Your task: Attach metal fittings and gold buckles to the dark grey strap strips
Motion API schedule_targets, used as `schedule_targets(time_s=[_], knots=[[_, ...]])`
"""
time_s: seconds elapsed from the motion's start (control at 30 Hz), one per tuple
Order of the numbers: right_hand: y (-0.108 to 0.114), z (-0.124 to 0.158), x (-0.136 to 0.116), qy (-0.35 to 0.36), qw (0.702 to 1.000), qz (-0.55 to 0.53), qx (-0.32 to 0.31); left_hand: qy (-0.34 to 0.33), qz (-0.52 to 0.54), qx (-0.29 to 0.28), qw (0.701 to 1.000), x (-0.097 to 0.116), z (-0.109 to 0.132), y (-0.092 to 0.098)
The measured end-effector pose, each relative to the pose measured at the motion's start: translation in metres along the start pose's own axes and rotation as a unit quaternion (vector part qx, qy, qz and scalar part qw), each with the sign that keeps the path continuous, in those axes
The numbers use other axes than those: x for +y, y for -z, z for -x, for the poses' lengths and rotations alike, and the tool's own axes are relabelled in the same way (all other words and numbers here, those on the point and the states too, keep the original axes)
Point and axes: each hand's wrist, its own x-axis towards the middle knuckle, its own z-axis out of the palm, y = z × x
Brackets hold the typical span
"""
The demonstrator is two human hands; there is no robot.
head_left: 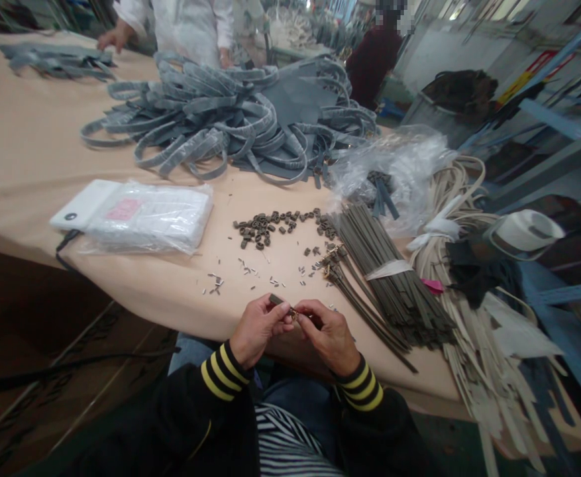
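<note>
My left hand (pixel 256 331) pinches a dark olive strap (pixel 277 301) between thumb and fingers, close to the table's front edge. A small gold-coloured metal piece, apparently a buckle (pixel 295 316), shows at the strap's end between my two hands. My right hand (pixel 334 336) is closed, with thumb and fingertips pressed at that metal piece; the fingers hide much of it. Beyond my hands lie small silvery metal pins (pixel 215 283) and a scattered heap of dark olive strap loops (pixel 260 226). Several olive straps with gold buckles (pixel 364 305) lie to the right of my right hand.
A tied bundle of olive strips (pixel 384 265) lies at the right, beside cream straps (pixel 456 192) and a clear plastic bag (pixel 394 165). A plastic-wrapped white package (pixel 156 215) sits left. Grey-blue straps (pixel 220 126) are piled behind. A co-worker's hand (pixel 117 36) rests far left.
</note>
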Motion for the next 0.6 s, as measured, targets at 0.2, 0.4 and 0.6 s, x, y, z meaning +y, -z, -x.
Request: schedule_targets(time_s=[0.2, 0.4, 0.6], knots=[[-0.0016, -0.0007, 0.0013, -0.007, 1.0, 0.021, 0.014, -0.01, -0.024, -0.001, 1.0, 0.0013, 0.0008, 0.0012], [-0.003, -0.0005, 0.0016, -0.013, 1.0, -0.004, 0.001, -0.027, -0.054, -0.01, 0.998, 0.0015, -0.0013, 0.0023], [-0.002, -0.0043, 0.0069, -0.164, 0.964, -0.201, -0.057, -0.092, -0.166, -0.027, 0.981, 0.0019, -0.0025, 0.0033]])
